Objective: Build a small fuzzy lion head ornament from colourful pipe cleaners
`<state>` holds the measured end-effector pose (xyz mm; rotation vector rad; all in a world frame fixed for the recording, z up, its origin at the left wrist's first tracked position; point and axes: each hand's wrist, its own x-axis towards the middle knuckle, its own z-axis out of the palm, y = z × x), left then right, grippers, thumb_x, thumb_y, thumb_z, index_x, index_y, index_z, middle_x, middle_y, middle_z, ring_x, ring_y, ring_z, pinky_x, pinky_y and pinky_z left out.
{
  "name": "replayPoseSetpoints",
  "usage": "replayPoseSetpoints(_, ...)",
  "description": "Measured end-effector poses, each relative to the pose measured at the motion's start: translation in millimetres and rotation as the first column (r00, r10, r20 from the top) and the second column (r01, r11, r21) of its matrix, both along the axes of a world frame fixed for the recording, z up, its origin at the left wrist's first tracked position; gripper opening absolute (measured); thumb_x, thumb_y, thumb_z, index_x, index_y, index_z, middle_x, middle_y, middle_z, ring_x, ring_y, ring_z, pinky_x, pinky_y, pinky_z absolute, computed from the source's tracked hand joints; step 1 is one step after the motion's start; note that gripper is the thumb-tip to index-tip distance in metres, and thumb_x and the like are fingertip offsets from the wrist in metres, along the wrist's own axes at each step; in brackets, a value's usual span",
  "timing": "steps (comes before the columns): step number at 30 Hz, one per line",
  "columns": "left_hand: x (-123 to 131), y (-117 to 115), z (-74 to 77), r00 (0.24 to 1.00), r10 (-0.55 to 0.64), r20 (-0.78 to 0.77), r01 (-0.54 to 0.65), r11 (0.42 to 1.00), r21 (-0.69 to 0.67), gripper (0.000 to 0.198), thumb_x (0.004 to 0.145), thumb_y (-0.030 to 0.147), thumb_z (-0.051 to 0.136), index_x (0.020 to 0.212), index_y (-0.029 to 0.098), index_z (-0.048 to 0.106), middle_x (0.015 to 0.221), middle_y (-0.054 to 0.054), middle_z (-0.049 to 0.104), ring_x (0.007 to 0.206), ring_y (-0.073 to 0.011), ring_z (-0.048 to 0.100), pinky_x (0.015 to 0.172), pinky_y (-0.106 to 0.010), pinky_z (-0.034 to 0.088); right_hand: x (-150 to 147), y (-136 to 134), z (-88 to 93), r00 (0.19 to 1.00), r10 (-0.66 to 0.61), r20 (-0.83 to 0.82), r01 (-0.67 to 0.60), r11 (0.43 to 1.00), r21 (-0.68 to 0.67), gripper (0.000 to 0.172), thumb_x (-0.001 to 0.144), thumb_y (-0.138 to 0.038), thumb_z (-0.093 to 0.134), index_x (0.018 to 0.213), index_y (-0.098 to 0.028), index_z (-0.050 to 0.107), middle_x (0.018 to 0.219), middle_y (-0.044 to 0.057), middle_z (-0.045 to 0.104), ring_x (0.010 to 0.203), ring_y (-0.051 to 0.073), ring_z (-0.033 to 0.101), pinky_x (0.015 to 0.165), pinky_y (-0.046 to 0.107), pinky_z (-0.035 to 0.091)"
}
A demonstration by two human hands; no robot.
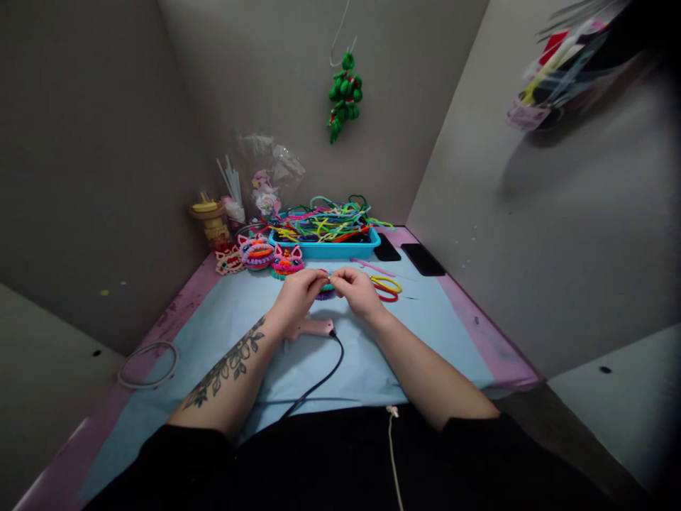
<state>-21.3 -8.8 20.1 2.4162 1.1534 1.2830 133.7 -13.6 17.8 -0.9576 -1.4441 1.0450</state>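
Head view, and both hands meet over the middle of the table: left hand (301, 287) and right hand (360, 289), fingertips drawn together in a pinch on a small piece (328, 277), too tiny to make out. It sits right between the two sets of fingers, above the tablecloth. Just below it shows a turquoise-and-purple fuzzy craft (325, 292), partly hidden; whether the fingers touch it, I can't tell.

Nearer, beside the left wrist, lies a pink glue gun (316, 326), its black cord (334, 369) curving to the near side. Just right of the right hand, a yellow loop (391, 284) and a red loop (388, 297) look like scissor handles. Farther left, it's a row of three eared pipe-cleaner figures (256, 253), bright and colourful!

Behind the hands stands a blue tray (325, 250), heaped with multicoloured pipe cleaners (324, 221), and two black phones (423, 260) lie to its right. Far left, a yellow-lidded cup (208, 220) stands by pale sticks (230, 179). Light blue cloth (425, 341) spreads beneath, and high on the far wall hangs a green ornament (345, 96).
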Motion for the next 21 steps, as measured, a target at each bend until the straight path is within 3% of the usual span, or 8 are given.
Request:
replayPoseSetpoints(5,-1.1,0.7,-5.2,0.999,0.005,-0.036,-0.002,0.997,0.083,0.018,0.087,0.024,0.049,0.095,0.019,0.064,0.089,-0.004,0.069,0.081,-0.0136,0.062,0.075,-0.025,0.048,-1.0,4.0,-1.7,0.985,0.047,-0.165,-0.077,0.981,-0.178,0.011,0.061,-0.027,0.059,0.061,-0.016,0.057,0.046,-0.007,0.045,0.042,0.007,0.037,0.043,0.020,0.028)
replayPoseSetpoints(9,-2.3,1.1,-5.1,0.996,-0.012,-0.091,0.022,0.993,0.112,0.019,0.089,0.024,0.045,0.092,0.018,0.063,0.088,-0.004,0.067,0.082,-0.0139,0.061,0.075,-0.026,0.047,0.1,4.2,-3.2,0.981,0.085,-0.175,-0.125,0.965,-0.230,0.011,0.060,-0.027,0.061,0.059,-0.016,0.057,0.046,-0.006,0.046,0.041,0.007,0.038,0.041,0.020,0.027)
replayPoseSetpoints(15,-2.3,-0.8,-0.4,0.994,0.025,-0.106,-0.010,0.991,0.132,0.019,0.089,0.023,0.043,0.089,0.017,0.061,0.084,-0.005,0.064,0.080,-0.0141,0.058,0.073,-0.026,0.047,1.1,-4.2,1.8,0.998,0.059,-0.028,-0.061,0.996,-0.059,0.017,0.068,-0.032,0.063,0.064,-0.016,0.060,0.052,-0.004,0.050,0.048,0.008,0.041,0.047,0.021,0.032)
replayPoseSetpoints(21,-2.9,-1.0,-2.6,0.999,0.012,-0.033,-0.006,0.987,0.160,0.017,0.089,0.024,0.045,0.088,0.017,0.061,0.084,-0.005,0.064,0.080,-0.0141,0.059,0.073,-0.026,0.047,-1.4,-8.9,5.5,1.000,0.006,0.005,-0.006,1.000,0.026,0.018,0.071,-0.033,0.062,0.066,-0.016,0.061,0.054,-0.004,0.049,0.052,0.009,0.043,0.052,0.023,0.036)
